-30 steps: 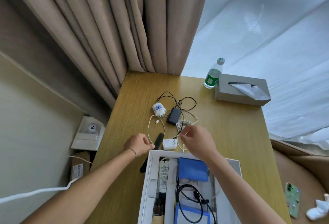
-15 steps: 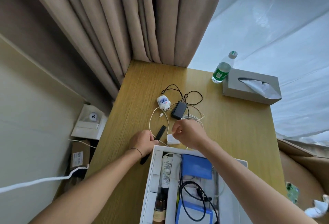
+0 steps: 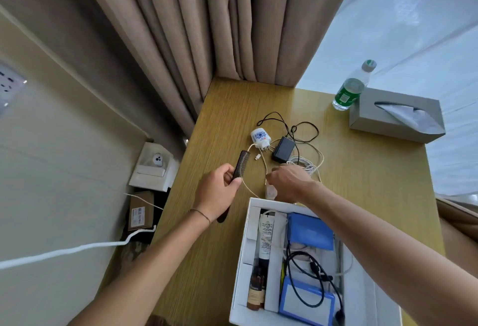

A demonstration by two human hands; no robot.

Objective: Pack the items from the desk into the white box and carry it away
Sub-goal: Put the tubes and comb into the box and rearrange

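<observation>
Head view: the left hand (image 3: 216, 191) now grips the dark comb (image 3: 239, 166) and has lifted it off the desk (image 3: 362, 178); half a second ago the comb lay flat under that hand. Its toothed end now points toward 12 o'clock, above the cream cable (image 3: 263, 167). The right hand (image 3: 291, 182) has curled its fingers round that cable near the small white charger (image 3: 270, 192), which hangs blurred just below the hand at the far edge of the white box (image 3: 261, 261). A moment ago the charger sat on the desk, so it looks to be coming up with the cable.

The box sits at 5 o'clock from the hands and already holds a tube, brown bottles, blue pouches and a black cord. The white plug (image 3: 260, 138), the black adapter (image 3: 283, 149) with its thin black cord, and a coil of white cable remain on the desk at 12 to 1 o'clock from the hands. The water bottle (image 3: 351, 87) and the tissue box (image 3: 395, 116) stand well apart at 2 o'clock.

I judge that packing is mid-way: two items are in hand and ready to drop into the box, and several remain. The cream cable runs to the white plug, so it may drag it along.
</observation>
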